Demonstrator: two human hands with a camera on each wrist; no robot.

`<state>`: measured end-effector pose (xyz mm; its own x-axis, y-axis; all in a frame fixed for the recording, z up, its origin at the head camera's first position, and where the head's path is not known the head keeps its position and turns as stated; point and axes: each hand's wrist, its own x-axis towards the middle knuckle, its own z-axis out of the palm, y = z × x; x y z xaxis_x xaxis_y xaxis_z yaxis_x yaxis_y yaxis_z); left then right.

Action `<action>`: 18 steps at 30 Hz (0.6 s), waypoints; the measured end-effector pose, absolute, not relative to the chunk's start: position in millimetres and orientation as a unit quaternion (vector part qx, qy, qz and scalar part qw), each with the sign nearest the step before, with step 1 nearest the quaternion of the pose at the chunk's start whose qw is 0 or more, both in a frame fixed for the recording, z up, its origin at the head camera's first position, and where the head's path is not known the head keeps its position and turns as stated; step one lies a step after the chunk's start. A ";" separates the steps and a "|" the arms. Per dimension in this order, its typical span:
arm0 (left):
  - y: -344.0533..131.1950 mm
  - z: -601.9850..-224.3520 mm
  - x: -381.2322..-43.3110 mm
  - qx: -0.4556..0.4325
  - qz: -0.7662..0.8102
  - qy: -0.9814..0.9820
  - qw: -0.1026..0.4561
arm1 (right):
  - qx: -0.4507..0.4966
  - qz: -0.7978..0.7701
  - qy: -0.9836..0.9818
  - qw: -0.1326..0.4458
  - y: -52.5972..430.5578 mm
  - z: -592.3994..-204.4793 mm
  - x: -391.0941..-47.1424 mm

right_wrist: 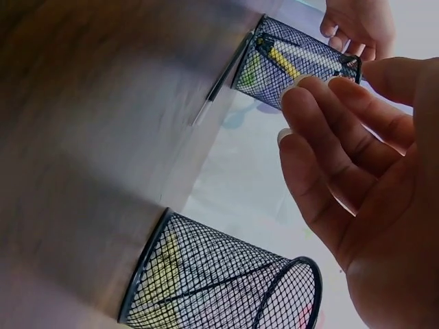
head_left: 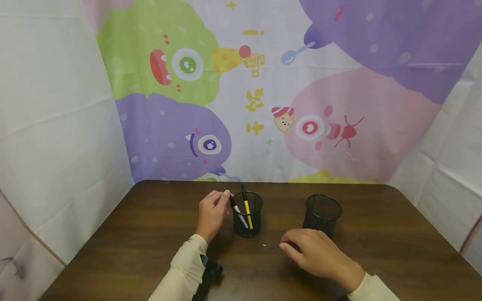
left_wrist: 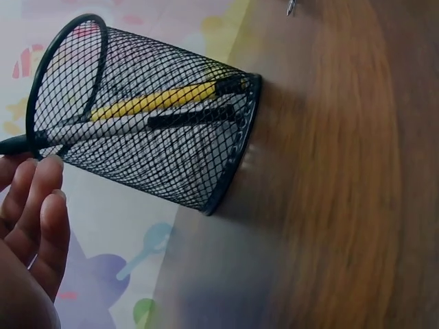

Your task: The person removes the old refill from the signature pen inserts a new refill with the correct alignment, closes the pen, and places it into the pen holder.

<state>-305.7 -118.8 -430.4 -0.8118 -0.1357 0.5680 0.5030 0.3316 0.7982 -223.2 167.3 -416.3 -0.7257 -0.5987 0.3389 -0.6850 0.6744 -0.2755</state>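
Note:
My left hand (head_left: 212,213) is at the rim of the left black mesh pen cup (head_left: 246,223), its fingertips pinching the dark upper end of a white-and-black marker (head_left: 240,216). The marker leans inside the cup beside a yellow-and-black marker (head_left: 247,211). In the left wrist view both stand within the mesh, and my thumb is hidden. My right hand (head_left: 316,253) hovers over the table, fingers loosely bent with nothing seen between them. Near its fingertips lies a thin dark pen (right_wrist: 218,89) with a silvery end, on the tabletop beside the left cup.
A second black mesh cup (head_left: 323,213) stands behind my right hand, with no pens visible in it. The brown wooden table (head_left: 132,246) reaches back to a cartoon-printed cloth (head_left: 256,154). White cloth walls (head_left: 56,104) rise on both sides.

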 end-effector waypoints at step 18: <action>-131.5 -430.1 -293.9 -0.104 -0.572 -0.772 0.257 | 0.348 0.178 -0.902 0.182 178.2 -401.2 -229.6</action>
